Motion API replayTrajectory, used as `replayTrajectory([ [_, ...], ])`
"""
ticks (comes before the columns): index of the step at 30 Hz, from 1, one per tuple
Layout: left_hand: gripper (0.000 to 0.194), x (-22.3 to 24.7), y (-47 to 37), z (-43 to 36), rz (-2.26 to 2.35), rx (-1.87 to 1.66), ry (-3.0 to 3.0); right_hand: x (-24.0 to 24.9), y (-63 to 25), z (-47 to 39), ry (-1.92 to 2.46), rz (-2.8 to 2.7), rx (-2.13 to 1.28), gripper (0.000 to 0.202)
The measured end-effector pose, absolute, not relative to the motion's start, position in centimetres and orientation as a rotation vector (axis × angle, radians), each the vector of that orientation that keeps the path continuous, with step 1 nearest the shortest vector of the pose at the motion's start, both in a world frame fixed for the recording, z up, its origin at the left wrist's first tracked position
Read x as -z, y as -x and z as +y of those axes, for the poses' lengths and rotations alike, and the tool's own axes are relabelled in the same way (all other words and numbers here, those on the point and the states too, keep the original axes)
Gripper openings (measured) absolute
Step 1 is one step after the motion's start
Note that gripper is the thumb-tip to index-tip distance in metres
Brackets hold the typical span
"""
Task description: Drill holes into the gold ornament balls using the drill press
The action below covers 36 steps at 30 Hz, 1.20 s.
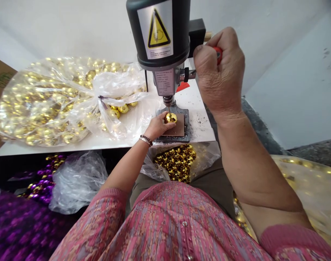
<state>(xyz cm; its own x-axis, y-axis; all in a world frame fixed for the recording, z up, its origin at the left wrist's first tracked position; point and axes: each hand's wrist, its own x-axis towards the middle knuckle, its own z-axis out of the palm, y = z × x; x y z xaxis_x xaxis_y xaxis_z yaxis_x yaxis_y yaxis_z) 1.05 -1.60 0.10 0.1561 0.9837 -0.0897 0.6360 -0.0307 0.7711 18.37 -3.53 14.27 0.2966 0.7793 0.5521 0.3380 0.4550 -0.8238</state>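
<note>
A black-topped drill press (160, 36) stands on the white table in front of me. Its thin drill bit (169, 109) points down at a shiny gold ball (171, 117); whether the tip is inside the ball I cannot tell. My left hand (160, 125) grips that ball between thumb and fingers, against a brown board (179, 127) on the grey metal base (187, 136). Raised at the right, my right hand (221, 69) is wrapped round the red-knobbed feed lever (218, 55) of the press.
On the table's left lies a large clear bag (54, 105) of gold balls, tied at its neck. Over my lap an open plastic bag (206, 152) holds many gold balls. Purple balls (43, 183) lie at lower left. Dark shavings (199, 121) litter the table (200, 105). Another bag (314, 192) sits at right.
</note>
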Motion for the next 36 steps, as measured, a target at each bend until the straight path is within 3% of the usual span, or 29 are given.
replayTrajectory([
  [4,0.067,-0.2,-1.1,-1.8,1.52,-0.622,-1.738,-14.1,-18.4,-3.7,1.23,-1.305,-0.346,0.04],
  [18,0.059,1.0,-0.8,-1.8,1.507,-0.662,-1.775,-8.2,-20.1,-4.6,1.13,-1.58,-0.077,0.009],
  [36,0.054,1.8,-0.9,-2.0,1.412,-0.755,-1.67,-3.5,-19.5,-4.0,1.07,-1.398,0.108,0.032],
])
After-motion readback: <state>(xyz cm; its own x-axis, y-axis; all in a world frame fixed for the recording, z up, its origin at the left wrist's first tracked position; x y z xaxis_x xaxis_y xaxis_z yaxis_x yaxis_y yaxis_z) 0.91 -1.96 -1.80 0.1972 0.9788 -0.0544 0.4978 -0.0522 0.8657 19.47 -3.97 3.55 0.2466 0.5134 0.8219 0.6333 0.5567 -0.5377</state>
